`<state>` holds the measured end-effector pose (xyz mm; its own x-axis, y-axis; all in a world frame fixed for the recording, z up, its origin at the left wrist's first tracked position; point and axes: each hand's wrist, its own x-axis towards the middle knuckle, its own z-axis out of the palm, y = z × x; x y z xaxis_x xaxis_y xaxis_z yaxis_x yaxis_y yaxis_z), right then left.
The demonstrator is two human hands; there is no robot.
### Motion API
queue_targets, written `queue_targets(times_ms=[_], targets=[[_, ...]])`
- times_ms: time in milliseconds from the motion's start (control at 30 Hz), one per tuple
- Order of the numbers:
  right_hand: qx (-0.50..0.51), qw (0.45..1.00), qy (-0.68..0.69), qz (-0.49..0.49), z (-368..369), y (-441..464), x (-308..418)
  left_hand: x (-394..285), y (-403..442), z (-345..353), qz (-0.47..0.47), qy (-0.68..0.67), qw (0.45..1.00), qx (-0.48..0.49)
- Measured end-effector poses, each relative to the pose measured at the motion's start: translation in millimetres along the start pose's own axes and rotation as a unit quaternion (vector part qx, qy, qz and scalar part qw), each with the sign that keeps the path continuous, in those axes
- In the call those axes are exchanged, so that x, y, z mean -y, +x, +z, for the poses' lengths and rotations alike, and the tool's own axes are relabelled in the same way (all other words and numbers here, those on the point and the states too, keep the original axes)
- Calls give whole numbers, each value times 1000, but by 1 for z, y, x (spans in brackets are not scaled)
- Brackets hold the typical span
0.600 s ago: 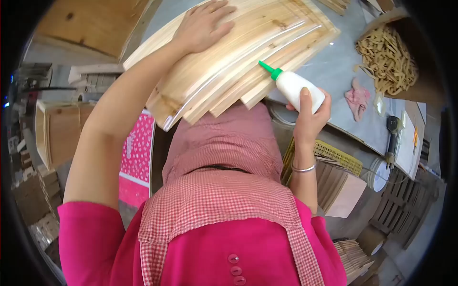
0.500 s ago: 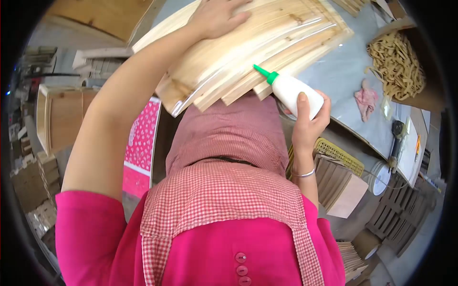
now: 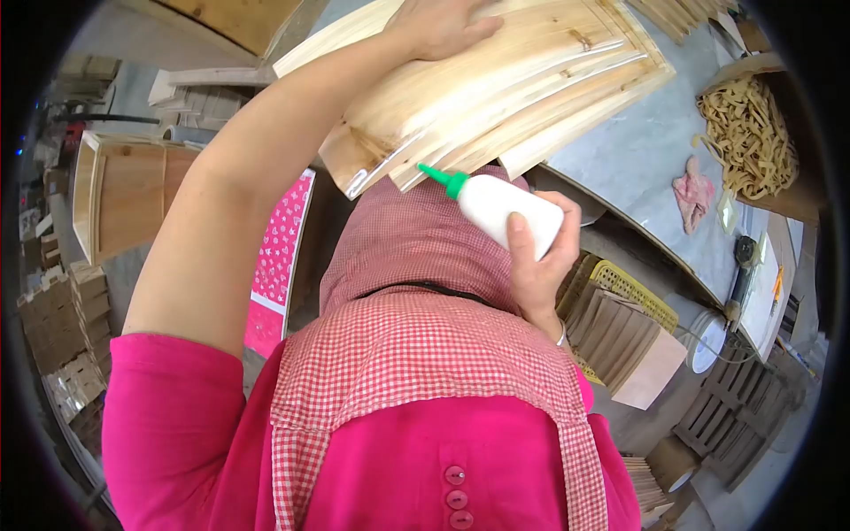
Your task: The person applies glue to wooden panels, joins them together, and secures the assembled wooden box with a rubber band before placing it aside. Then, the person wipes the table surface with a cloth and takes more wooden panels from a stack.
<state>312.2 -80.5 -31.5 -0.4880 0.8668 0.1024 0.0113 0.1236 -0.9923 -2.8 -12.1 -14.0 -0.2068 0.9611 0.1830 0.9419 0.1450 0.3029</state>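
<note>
Several pale wooden boards [image 3: 460,97] lie overlapped like steps on the table, their near ends sticking out past its edge. White lines of glue [image 3: 382,166] run along the exposed edges of some boards. My left hand [image 3: 447,26] rests on the top board with its fingers stretched out; part of it is cut off by the frame's upper edge. In my right hand [image 3: 540,248] is a white glue bottle [image 3: 505,211] with a green nozzle. The bottle is tilted, and its tip is at the near end of the boards, close to a board's edge.
On the grey tabletop [image 3: 620,150] lies a pink cloth [image 3: 693,193]. A box of tan rubber bands [image 3: 751,133] stands at the right. Below the table edge are a yellow basket [image 3: 633,292], wooden panels [image 3: 620,341] and a white bucket [image 3: 706,341]. A wooden box [image 3: 133,190] sits at left.
The glue bottle in my right hand has moved left and down, toward the boards' near left end. My left hand still lies flat on the boards. The whole view has shifted slightly.
</note>
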Motion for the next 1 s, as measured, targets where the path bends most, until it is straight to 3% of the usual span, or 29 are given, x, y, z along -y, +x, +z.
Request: queue_targets(times_ms=[33, 100, 167, 233, 300, 367, 433, 633, 1000], targets=[[-8, 1000, -1, -7, -1, 0, -2, 9, -1, 10, 13, 21, 1000, -15], [90, 992, -75, -46, -5, 7, -13, 18, 11, 19, 37, 52, 997, -45], [82, 996, -16, 14, -7, 14, -10, 13, 10, 16, 39, 66, 995, -55], [22, 999, 19, -22, -19, 36, -15, 7, 8, 10, 34, 64, 996, -45], [-116, 989, 93, 11, -43, 64, -28, 5, 8, 7, 46, 58, 996, -39], [-213, 968, 128, -19, -71, 108, -20, 6, 9, 6, 25, 43, 999, -22], [-296, 948, 110, -44, -107, 153, -41, 3, 10, 4, 29, 42, 998, -21], [-386, 920, 59, 3, -156, 236, -65, -2, 11, -2, 16, 36, 999, -10], [-399, 917, -6, 12, -161, 259, -68, -5, 11, -3, 10, 36, 999, -8]])
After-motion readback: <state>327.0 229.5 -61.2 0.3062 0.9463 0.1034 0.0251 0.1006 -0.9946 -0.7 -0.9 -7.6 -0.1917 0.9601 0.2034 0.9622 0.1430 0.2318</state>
